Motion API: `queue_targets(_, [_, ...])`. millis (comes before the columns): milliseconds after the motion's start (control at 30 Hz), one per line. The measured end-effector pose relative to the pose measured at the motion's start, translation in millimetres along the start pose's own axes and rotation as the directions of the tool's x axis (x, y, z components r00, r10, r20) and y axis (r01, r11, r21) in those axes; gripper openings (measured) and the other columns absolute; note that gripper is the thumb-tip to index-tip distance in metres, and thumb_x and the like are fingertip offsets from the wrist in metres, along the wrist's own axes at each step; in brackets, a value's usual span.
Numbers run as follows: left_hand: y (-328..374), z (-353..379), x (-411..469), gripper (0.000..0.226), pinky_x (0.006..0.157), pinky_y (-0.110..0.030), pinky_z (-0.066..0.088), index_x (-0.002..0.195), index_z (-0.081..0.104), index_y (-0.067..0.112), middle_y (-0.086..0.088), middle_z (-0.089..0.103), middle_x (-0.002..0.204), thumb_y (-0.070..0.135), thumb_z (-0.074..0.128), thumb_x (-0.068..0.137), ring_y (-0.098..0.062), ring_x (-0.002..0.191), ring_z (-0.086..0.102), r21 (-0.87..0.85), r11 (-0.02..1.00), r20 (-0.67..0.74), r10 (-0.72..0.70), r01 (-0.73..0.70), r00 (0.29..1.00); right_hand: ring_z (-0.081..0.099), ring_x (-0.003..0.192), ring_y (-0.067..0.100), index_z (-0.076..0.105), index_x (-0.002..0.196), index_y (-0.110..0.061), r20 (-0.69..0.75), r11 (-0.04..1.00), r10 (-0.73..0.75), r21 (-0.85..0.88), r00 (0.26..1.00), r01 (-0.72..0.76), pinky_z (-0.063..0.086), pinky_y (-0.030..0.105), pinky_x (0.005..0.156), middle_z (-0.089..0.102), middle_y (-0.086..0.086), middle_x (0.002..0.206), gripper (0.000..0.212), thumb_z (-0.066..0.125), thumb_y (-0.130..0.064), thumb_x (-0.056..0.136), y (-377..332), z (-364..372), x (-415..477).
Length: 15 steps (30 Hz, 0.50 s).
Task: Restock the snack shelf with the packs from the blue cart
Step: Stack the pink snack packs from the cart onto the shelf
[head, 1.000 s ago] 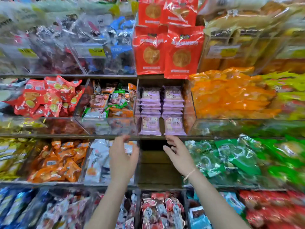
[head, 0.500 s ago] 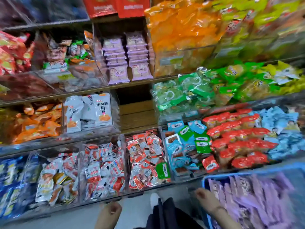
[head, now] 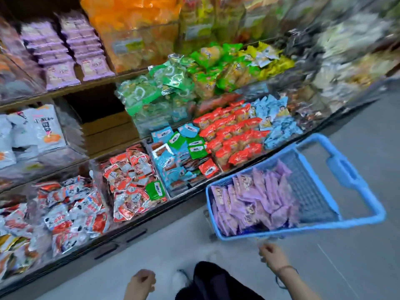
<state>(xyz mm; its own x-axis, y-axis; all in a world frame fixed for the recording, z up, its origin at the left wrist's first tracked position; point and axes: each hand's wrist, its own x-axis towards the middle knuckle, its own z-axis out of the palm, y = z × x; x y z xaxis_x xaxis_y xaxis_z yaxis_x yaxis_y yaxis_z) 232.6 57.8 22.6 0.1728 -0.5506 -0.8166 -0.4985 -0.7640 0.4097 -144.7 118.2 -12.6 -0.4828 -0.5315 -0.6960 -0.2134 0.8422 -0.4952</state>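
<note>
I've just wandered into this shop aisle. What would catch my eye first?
Probably the blue cart at lower right, heaped with purple packs, with a right hand just below its near rim. Next, the bare wooden gap in the middle shelf, left of the green bags, under matching purple stacks.

The floor (head: 363,126) is grey and smooth, near and to the right. A thin pale line (head: 333,267) crosses it at the near right. The shelf (head: 91,85) runs along the left and far side, with a dark strip (head: 121,241) at its foot. The far right is blurry, maybe more shelf.
</note>
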Motion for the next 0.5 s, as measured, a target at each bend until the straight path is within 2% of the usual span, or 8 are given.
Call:
queue_targets(67, [11,19,-5,0.014,0.071,-0.033,0.048,0.084,0.064,-0.001,-0.022,0.069,0.089,0.010,0.059,0.091,-0.030,0.078,0.065,-0.001,0.999,0.011,0.041,-0.041,0.999,0.048,0.055,0.018,0.050,0.064,-0.010,-0.020,1.000,0.005,0.022,1.000,-0.005,0.035,0.019,0.043,0.050,0.014,0.067,0.030,0.050,0.000,0.092,0,-20,6])
queue_targets(167, [39,51,-10,0.016,0.054,-0.025,0.044,0.079,0.064,0.004,-0.015,0.069,0.084,0.010,0.057,0.092,-0.025,0.069,0.062,0.046,0.994,0.046,0.099,-0.101,0.994,0.048,0.062,0.020,0.052,0.070,-0.002,-0.052,0.999,-0.018,0.029,0.998,0.019,0.032,0.020,0.049,0.052,0.015,0.071,0.023,0.048,0.002,0.092,-4,-55,23])
queue_targets(267, [81,92,-9,0.013,0.049,-0.021,0.039,0.082,0.061,0.006,-0.010,0.066,0.078,0.009,0.055,0.092,-0.020,0.062,0.058,0.038,0.987,0.056,0.151,-0.153,0.987,0.052,0.071,0.023,0.053,0.074,0.000,-0.080,0.998,-0.059,0.008,0.995,0.059,0.036,0.022,0.052,0.053,0.017,0.074,0.017,0.050,0.001,0.091,-10,-95,45])
queue_targets(367, [123,139,-10,0.014,0.039,-0.010,0.037,0.080,0.056,0.005,-0.013,0.061,0.077,0.002,0.052,0.094,-0.020,0.061,0.053,0.014,0.976,0.066,0.215,-0.216,0.974,0.053,0.069,0.022,0.058,0.069,-0.003,-0.043,0.993,-0.100,-0.061,0.994,0.097,0.038,0.026,0.061,0.056,0.014,0.069,0.020,0.054,-0.005,0.089,-13,-138,76])
queue_targets(433, [149,168,-12,0.016,0.040,-0.009,0.036,0.080,0.055,0.006,-0.013,0.060,0.077,0.001,0.051,0.094,-0.019,0.061,0.052,0.050,0.969,0.068,0.240,-0.243,0.968,0.051,0.064,0.021,0.055,0.061,-0.012,0.006,0.989,-0.104,-0.109,0.995,0.104,0.039,0.026,0.060,0.055,0.008,0.063,0.026,0.056,-0.005,0.086,-15,-164,98])
queue_targets(500, [171,196,-12,0.018,0.047,-0.014,0.040,0.078,0.057,0.008,-0.014,0.063,0.080,0.003,0.052,0.094,-0.020,0.062,0.055,0.075,0.960,0.077,0.264,-0.270,0.961,0.051,0.064,0.019,0.057,0.063,-0.017,0.037,0.986,-0.116,-0.119,0.993,0.119,0.039,0.024,0.061,0.056,0.003,0.063,0.025,0.056,-0.004,0.085,-20,-183,122])
